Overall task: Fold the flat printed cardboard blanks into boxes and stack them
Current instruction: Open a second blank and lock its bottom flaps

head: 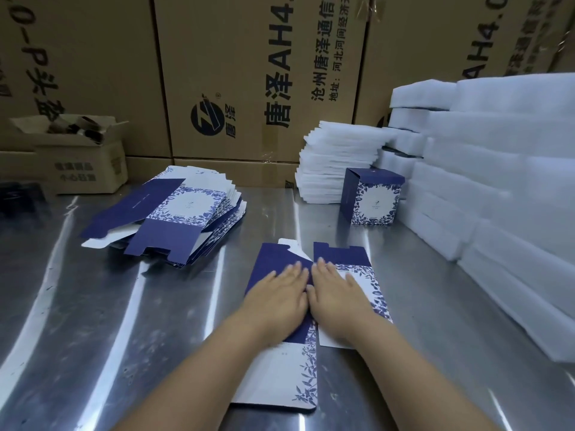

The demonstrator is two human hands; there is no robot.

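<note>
While both palms lie on the blank (280,377), flat on the steel table (93,306), I judge this the opening step: pressing the creases before forming. Well off to the blank's left and beyond it, the pile of flat blanks (174,213) sits fanned out. On the blank's navy left panel my left hand (277,293) presses down, fingers straight, gripping nothing. Just beside it, on the flowered right panel, my right hand (336,293) does the same, fingers flat and released. Beyond the blank to its right, one finished box (371,200) stands upright, touching the white foam sheets (497,181). Next, I reckon, fingertips must hook an edge, lift the panels square, then tuck the flaps.
</note>
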